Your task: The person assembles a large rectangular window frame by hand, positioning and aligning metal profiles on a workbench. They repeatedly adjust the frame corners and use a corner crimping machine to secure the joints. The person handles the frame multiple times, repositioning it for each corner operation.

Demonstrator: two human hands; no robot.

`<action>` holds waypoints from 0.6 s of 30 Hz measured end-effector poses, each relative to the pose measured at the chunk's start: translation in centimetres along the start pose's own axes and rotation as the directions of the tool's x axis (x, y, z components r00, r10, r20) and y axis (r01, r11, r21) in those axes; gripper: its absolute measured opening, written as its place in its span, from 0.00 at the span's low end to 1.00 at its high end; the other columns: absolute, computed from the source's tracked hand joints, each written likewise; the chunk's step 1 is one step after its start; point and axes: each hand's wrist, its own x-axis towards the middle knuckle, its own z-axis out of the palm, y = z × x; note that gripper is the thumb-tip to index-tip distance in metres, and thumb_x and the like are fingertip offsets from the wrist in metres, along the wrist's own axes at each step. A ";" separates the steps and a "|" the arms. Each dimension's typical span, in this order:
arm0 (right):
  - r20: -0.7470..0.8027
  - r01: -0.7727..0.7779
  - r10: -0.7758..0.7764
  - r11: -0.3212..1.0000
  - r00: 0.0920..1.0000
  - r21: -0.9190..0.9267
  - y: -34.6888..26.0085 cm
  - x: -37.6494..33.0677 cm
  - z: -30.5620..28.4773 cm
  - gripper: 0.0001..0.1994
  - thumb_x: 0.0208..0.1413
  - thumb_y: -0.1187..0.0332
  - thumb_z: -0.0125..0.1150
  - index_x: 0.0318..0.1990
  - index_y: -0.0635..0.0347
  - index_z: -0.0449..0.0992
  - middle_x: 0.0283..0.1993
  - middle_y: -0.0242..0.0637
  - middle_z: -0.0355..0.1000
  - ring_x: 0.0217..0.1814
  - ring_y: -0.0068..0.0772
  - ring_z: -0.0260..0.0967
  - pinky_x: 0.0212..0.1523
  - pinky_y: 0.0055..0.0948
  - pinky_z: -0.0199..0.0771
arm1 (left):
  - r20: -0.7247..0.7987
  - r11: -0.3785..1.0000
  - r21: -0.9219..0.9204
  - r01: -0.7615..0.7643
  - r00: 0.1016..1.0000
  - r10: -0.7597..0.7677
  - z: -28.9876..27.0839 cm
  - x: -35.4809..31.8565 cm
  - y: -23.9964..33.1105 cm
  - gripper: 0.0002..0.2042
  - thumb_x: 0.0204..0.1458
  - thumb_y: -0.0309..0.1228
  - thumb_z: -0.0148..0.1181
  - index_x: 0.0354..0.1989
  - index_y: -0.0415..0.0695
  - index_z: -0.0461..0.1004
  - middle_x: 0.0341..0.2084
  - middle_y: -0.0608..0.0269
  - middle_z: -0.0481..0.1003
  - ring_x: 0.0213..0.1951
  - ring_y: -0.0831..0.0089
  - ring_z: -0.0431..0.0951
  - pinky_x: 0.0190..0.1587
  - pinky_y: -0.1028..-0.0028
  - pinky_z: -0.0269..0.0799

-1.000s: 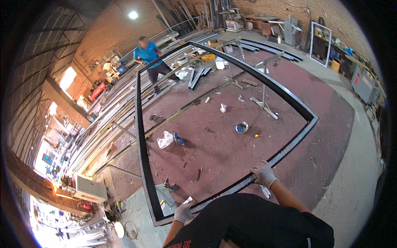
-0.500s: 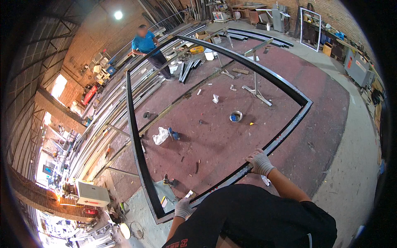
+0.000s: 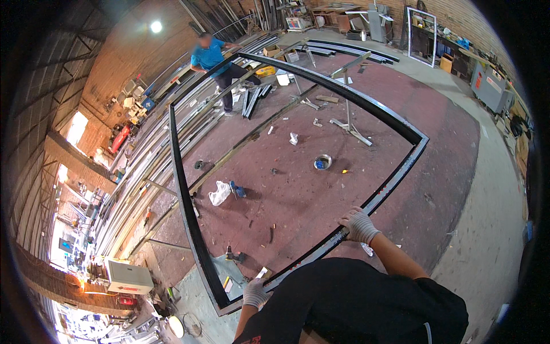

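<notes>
Both gloved hands, left hand point(image 3: 254, 292) and right hand point(image 3: 358, 225), clasp black metal frame point(image 3: 182, 195).

A workshop with a dark red painted floor point(image 3: 321, 195), edged on the right by a bare grey concrete strip point(image 3: 498, 189). Brick walls point(image 3: 114, 63) rise at the far side, with one bright ceiling lamp point(image 3: 155, 26) above them. Left of the red floor, long metal profiles point(image 3: 143, 178) lie stacked in rows. Beyond those, a bright window opening point(image 3: 75, 127) lets in daylight. Past the red floor's far edge stand workbenches point(image 3: 326, 14) and a grey machine cabinet point(image 3: 488, 86). Scraps and a white plastic bag point(image 3: 219, 192) litter the red floor.
</notes>
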 end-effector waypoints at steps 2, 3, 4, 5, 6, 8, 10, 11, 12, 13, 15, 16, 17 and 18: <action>-0.026 0.000 0.000 1.000 1.000 0.007 -0.1 -0.1 0.0 0.29 0.51 0.45 0.73 0.59 0.43 0.83 0.59 0.31 0.82 0.65 0.37 0.75 0.79 0.48 0.52 | 0.001 1.000 0.000 -0.014 1.000 0.014 0.2 0.2 -0.4 0.33 0.45 0.46 0.78 0.61 0.50 0.78 0.53 0.52 0.80 0.57 0.51 0.80 0.62 0.57 0.76; -0.010 -0.005 0.005 1.000 1.000 0.012 -0.1 -0.1 -0.1 0.28 0.51 0.45 0.73 0.59 0.44 0.83 0.58 0.32 0.82 0.65 0.36 0.75 0.79 0.48 0.52 | 0.012 0.999 0.035 -0.027 1.000 0.026 0.3 0.2 -0.4 0.33 0.45 0.46 0.78 0.61 0.50 0.78 0.53 0.52 0.80 0.57 0.51 0.80 0.62 0.57 0.76; -0.018 -0.004 0.004 1.000 1.000 0.007 -0.2 -0.2 -0.2 0.29 0.51 0.45 0.73 0.59 0.43 0.83 0.59 0.32 0.82 0.65 0.37 0.75 0.79 0.48 0.52 | 0.000 1.000 0.001 -0.015 1.000 0.015 0.3 0.2 -0.4 0.33 0.45 0.47 0.77 0.61 0.50 0.78 0.53 0.52 0.80 0.57 0.51 0.80 0.62 0.57 0.76; 0.001 -0.007 0.007 1.000 1.000 0.003 -0.2 -0.1 -0.3 0.29 0.51 0.45 0.73 0.60 0.43 0.83 0.59 0.32 0.81 0.65 0.37 0.75 0.79 0.48 0.52 | -0.001 1.000 0.000 -0.008 1.000 0.008 0.2 0.1 -0.3 0.33 0.45 0.47 0.77 0.60 0.50 0.79 0.53 0.51 0.80 0.57 0.51 0.80 0.62 0.57 0.76; 0.007 -0.004 0.004 1.000 1.000 -0.001 -0.2 -0.1 -0.3 0.29 0.51 0.45 0.73 0.60 0.43 0.82 0.59 0.33 0.81 0.66 0.37 0.75 0.79 0.48 0.52 | -0.003 0.999 0.042 -0.017 1.000 0.017 0.0 0.0 0.0 0.32 0.45 0.47 0.77 0.60 0.50 0.79 0.53 0.52 0.80 0.57 0.51 0.80 0.62 0.57 0.76; 0.055 -0.013 0.014 1.000 0.998 -0.018 -0.2 0.0 -0.4 0.30 0.51 0.45 0.73 0.61 0.43 0.82 0.60 0.33 0.81 0.66 0.38 0.74 0.80 0.47 0.52 | 0.004 1.000 0.018 0.009 1.000 -0.009 -0.6 -0.3 0.7 0.32 0.45 0.47 0.77 0.60 0.50 0.79 0.53 0.52 0.80 0.57 0.51 0.80 0.62 0.58 0.76; 0.072 -0.015 0.018 0.999 0.997 -0.032 -0.2 0.1 -0.3 0.31 0.50 0.45 0.73 0.62 0.42 0.81 0.60 0.33 0.80 0.67 0.38 0.73 0.80 0.48 0.52 | 0.012 0.999 0.037 0.020 1.000 -0.021 -1.4 -0.7 1.4 0.32 0.45 0.47 0.77 0.60 0.50 0.79 0.53 0.52 0.80 0.57 0.52 0.80 0.62 0.58 0.76; 0.072 -0.016 0.018 0.999 0.997 -0.038 -0.2 0.2 -0.2 0.31 0.50 0.45 0.73 0.62 0.42 0.81 0.61 0.33 0.80 0.67 0.39 0.73 0.80 0.48 0.52 | 0.017 0.998 0.048 0.026 0.999 -0.027 -1.8 -0.8 1.8 0.32 0.45 0.47 0.77 0.59 0.50 0.79 0.53 0.52 0.80 0.57 0.52 0.80 0.62 0.58 0.76; 0.086 -0.021 0.025 0.999 0.996 -0.051 -0.2 0.2 -0.1 0.31 0.50 0.45 0.74 0.62 0.42 0.81 0.61 0.33 0.80 0.67 0.39 0.73 0.80 0.48 0.52 | 0.015 0.997 0.075 0.019 1.000 -0.020 -2.1 -0.9 2.1 0.32 0.45 0.48 0.77 0.59 0.50 0.79 0.53 0.52 0.80 0.57 0.52 0.80 0.62 0.58 0.76; 0.055 -0.016 0.018 0.999 0.998 -0.035 -0.2 0.1 0.0 0.31 0.49 0.45 0.74 0.61 0.42 0.81 0.60 0.34 0.80 0.67 0.39 0.73 0.80 0.48 0.52 | 0.027 0.998 0.053 0.044 0.999 -0.046 -2.3 -1.0 2.3 0.32 0.45 0.48 0.77 0.59 0.50 0.79 0.53 0.52 0.80 0.57 0.52 0.80 0.62 0.58 0.76; 0.039 -0.014 0.014 1.000 0.999 -0.011 -0.2 0.0 0.1 0.30 0.49 0.45 0.74 0.59 0.43 0.82 0.59 0.35 0.80 0.66 0.39 0.74 0.80 0.48 0.52 | 0.037 0.997 0.043 0.068 0.997 -0.070 -2.6 -1.2 2.5 0.32 0.45 0.48 0.77 0.59 0.50 0.79 0.54 0.53 0.80 0.58 0.52 0.80 0.62 0.58 0.76; 0.013 -0.008 0.008 1.000 1.000 -0.009 -0.2 0.0 0.1 0.29 0.49 0.45 0.74 0.59 0.43 0.82 0.59 0.35 0.81 0.65 0.39 0.74 0.80 0.48 0.52 | 0.043 0.997 0.045 0.065 0.997 -0.066 -2.7 -1.2 2.5 0.32 0.45 0.48 0.77 0.60 0.50 0.79 0.55 0.53 0.80 0.58 0.52 0.80 0.63 0.58 0.76; 0.007 -0.002 0.002 1.000 1.000 -0.002 -0.2 -0.1 0.1 0.29 0.49 0.45 0.74 0.58 0.43 0.82 0.58 0.35 0.81 0.65 0.39 0.75 0.79 0.49 0.53 | 0.029 0.997 0.047 0.053 0.998 -0.054 -2.7 -1.2 2.5 0.32 0.45 0.48 0.77 0.60 0.50 0.79 0.54 0.53 0.80 0.58 0.52 0.80 0.62 0.58 0.76; 0.000 0.004 -0.004 1.000 1.000 -0.002 -0.2 -0.1 0.1 0.29 0.49 0.45 0.74 0.58 0.43 0.83 0.58 0.35 0.81 0.64 0.40 0.75 0.79 0.49 0.53 | 0.016 0.998 0.050 0.041 0.999 -0.042 -2.6 -1.2 2.5 0.32 0.45 0.49 0.77 0.60 0.50 0.79 0.54 0.53 0.81 0.57 0.53 0.80 0.62 0.58 0.76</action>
